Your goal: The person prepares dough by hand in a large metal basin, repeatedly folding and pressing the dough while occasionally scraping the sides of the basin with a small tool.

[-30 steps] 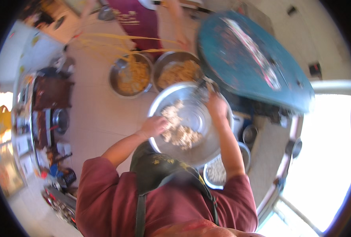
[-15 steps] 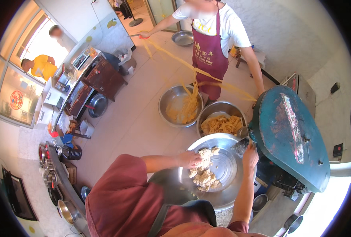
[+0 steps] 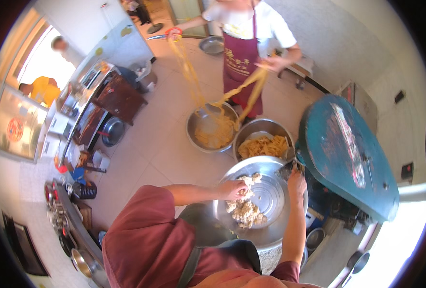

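A large steel bowl (image 3: 270, 230) holds pale, crumbly dough (image 3: 245, 214) in loose lumps. My left hand (image 3: 233, 191) is in the bowl's left side, fingers curled on the dough. My right hand (image 3: 297, 185) is closed around something at the bowl's upper right, beside a dark metal piece (image 3: 286, 170) on a large teal machine (image 3: 342, 158); what exactly it grips is unclear. Beyond the bowl, one steel basin (image 3: 261, 125) holds piled yellow strips (image 3: 263, 146); another (image 3: 193, 125) has strips hanging into it from a co-worker's hands.
A co-worker (image 3: 239, 72) in a maroon apron stands ahead on the tiled floor (image 3: 155, 144). At left are a cluttered wooden cabinet (image 3: 117, 96), a basin on the floor (image 3: 113, 130), a shelf of pots, and two people at a window. A bright opening (image 3: 405, 240) is at lower right.
The view has tilted up, revealing more of the room. The co-worker's right hand has risen from beside the machine to waist height, lifting yellow strips. My hands remain at the bowl.
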Tool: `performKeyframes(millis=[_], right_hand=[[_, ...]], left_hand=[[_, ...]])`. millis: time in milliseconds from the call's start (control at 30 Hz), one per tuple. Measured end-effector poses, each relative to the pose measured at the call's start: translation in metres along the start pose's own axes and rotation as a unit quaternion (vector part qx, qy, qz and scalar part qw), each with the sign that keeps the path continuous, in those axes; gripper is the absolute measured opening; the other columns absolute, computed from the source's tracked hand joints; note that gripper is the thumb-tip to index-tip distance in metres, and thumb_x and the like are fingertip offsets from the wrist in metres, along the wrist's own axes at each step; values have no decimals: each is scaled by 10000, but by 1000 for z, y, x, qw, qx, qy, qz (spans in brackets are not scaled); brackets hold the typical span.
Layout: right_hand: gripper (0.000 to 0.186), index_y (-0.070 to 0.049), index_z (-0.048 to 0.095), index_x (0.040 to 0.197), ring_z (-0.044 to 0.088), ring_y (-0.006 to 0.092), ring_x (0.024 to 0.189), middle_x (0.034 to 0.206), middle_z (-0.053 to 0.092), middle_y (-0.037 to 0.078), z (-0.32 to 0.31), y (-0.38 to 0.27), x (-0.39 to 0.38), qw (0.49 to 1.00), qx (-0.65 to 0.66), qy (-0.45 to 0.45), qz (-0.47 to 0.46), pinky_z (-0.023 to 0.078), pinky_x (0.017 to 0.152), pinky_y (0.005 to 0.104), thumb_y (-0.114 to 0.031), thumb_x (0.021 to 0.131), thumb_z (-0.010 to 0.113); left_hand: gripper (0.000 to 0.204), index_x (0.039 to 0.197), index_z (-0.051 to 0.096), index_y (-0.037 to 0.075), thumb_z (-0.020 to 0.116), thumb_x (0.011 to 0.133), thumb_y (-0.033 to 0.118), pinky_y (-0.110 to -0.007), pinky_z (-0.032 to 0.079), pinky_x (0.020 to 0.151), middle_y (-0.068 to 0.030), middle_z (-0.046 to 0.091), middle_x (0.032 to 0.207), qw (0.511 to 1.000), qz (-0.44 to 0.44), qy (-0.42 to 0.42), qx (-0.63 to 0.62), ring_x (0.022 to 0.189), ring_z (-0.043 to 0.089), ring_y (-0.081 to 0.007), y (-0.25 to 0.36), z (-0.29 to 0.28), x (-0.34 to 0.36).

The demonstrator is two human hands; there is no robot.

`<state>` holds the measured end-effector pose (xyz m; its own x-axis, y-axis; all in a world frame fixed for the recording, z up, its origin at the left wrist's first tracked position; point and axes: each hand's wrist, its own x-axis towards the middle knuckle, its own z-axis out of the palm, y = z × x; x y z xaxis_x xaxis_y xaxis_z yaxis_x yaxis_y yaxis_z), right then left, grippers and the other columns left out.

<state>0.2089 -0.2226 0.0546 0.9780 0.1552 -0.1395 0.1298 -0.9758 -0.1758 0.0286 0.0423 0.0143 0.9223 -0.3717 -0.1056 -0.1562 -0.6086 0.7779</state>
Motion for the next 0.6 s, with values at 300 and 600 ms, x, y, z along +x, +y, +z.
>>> performKeyframes(millis=[300,600], right_hand=[[382,-1,640,875,680,419,710,747,677,250,-29,35,-62,991,112,59,50,547,656,519,-349,963,509],[417,-11,629,819,667,428,681,723,666,261,-24,17,-41,989,137,22,56,545,626,506,-360,985,474]], left_hand=[[443,1148,557,104,791,787,210,-374,526,803,-89,637,1100,981,87,165,53,998,639,-278,101,-12,178],[399,1223,569,106,632,838,22,-395,505,925,-104,575,1261,993,93,57,38,1145,576,-332,53,-15,106]])
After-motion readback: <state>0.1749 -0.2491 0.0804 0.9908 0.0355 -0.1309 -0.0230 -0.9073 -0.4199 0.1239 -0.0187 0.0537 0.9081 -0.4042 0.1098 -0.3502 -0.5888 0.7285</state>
